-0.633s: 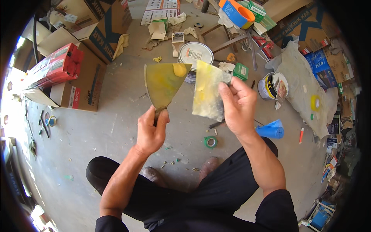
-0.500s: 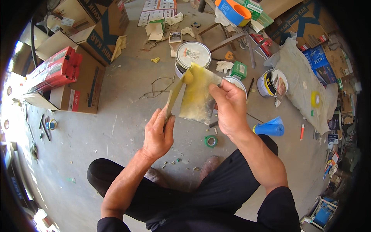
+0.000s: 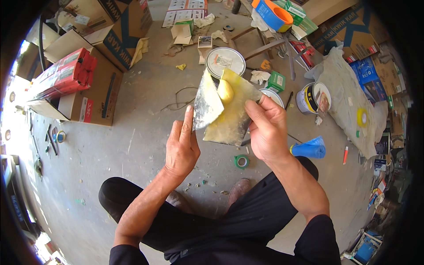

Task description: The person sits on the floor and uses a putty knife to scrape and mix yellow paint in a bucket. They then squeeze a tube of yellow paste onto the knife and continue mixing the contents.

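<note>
My right hand [image 3: 267, 128] pinches the right edge of a thin putty board [image 3: 234, 121], a flat rectangle smeared yellow and grey. On the board's upper part sits a thick lump of yellow putty [image 3: 225, 91]. In my left hand [image 3: 182, 148] is a flat putty spreader [image 3: 206, 106], its grey face tilted toward me and its upper edge yellow. My left forefinger lies along the spreader's edge. The spreader's right edge touches or nearly touches the lump; which, I cannot tell. Behind the board stands a lidded can [image 3: 225, 62], partly hidden by it.
Green tape [image 3: 241, 161] and a blue plastic roll [image 3: 309, 148] lie on the floor before my knees. A second can [image 3: 313, 97] stands to the right beside plastic sheeting [image 3: 340, 88]. Cardboard boxes [image 3: 95, 106] with red packages [image 3: 66, 73] fill the left side.
The spreader has turned from nearly edge-on to showing its broad grey face. The yellow lump now shows on the board beside it, and my left forefinger has straightened.
</note>
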A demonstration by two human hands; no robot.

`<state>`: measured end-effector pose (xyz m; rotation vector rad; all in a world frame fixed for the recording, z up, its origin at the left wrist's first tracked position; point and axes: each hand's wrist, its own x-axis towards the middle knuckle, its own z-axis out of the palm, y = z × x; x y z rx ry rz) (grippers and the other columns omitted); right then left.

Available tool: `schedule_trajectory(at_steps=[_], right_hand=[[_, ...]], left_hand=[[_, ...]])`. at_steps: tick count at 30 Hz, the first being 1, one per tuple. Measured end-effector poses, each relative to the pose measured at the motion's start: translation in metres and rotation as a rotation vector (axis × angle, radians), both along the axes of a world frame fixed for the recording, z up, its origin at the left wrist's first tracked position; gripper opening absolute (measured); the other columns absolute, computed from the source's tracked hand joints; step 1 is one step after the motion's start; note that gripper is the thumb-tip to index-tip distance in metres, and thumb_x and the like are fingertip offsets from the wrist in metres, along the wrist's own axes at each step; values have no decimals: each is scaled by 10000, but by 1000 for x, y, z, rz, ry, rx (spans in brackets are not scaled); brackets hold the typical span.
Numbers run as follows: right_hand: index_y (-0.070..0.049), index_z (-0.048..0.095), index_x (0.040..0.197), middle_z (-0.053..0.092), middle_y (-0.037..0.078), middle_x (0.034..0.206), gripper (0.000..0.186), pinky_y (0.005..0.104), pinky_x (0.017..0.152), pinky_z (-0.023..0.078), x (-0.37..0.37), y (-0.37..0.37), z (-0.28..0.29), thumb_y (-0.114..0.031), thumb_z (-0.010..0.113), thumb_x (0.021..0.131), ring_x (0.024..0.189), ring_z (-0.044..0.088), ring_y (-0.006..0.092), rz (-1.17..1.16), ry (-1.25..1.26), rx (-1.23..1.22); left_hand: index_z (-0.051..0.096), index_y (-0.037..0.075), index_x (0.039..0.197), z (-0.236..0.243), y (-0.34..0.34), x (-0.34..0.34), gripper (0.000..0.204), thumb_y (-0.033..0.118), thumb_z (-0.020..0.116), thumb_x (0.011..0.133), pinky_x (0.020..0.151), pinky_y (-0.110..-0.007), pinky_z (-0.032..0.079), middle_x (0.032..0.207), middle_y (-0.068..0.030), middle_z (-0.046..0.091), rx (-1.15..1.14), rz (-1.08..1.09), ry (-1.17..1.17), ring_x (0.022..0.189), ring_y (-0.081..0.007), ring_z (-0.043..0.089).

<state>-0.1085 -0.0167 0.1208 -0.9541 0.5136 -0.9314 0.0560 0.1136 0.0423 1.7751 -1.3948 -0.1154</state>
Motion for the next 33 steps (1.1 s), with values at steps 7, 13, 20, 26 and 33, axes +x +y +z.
schedule_trajectory(at_steps=[7, 13, 20, 26, 33], right_hand=[[59, 684, 1251, 726, 10, 990, 222, 203, 769, 477, -12, -27, 4, -45, 634, 1061, 838, 621, 58, -83, 152, -298], [28, 760, 1133, 752, 84, 914, 155, 252, 637, 510, -17, -40, 21, 14, 687, 997, 737, 649, 94, -326, 517, -1122], [50, 759, 1164, 803, 176, 1117, 209, 322, 856, 606, -15, -42, 29, 63, 672, 976, 977, 789, 255, -32, 419, -1299], [25, 774, 1174, 807, 129, 961, 235, 294, 693, 565, -27, -51, 35, 57, 705, 952, 770, 754, 197, 65, 639, -1196], [-2, 636, 841, 494, -68, 633, 176, 283, 517, 350, -26, -43, 6, -21, 667, 1013, 594, 431, 30, -59, 705, -721]], left_hand=[[630, -7, 1395, 4, -8, 24, 361, 42, 610, 1038, 622, -391, 488, 840, -138, 597, 84, 55, 136, 660, -249, 562], [703, -14, 1108, 27, -2, 28, 560, 430, 370, 1174, 476, -243, 370, 623, -6, 551, 346, -261, 1096, 495, -59, 438], [694, -20, 1027, 41, 2, 27, 584, 437, 362, 1171, 419, -250, 342, 587, -43, 550, 468, -414, 1300, 415, -77, 401], [694, -10, 987, 40, 8, 36, 583, 430, 360, 1176, 414, -251, 343, 565, -32, 530, 349, -402, 1319, 410, -70, 390], [664, -14, 1004, 34, 5, 37, 557, 430, 375, 1174, 416, -257, 338, 589, -42, 531, 172, -313, 1437, 419, -81, 380]])
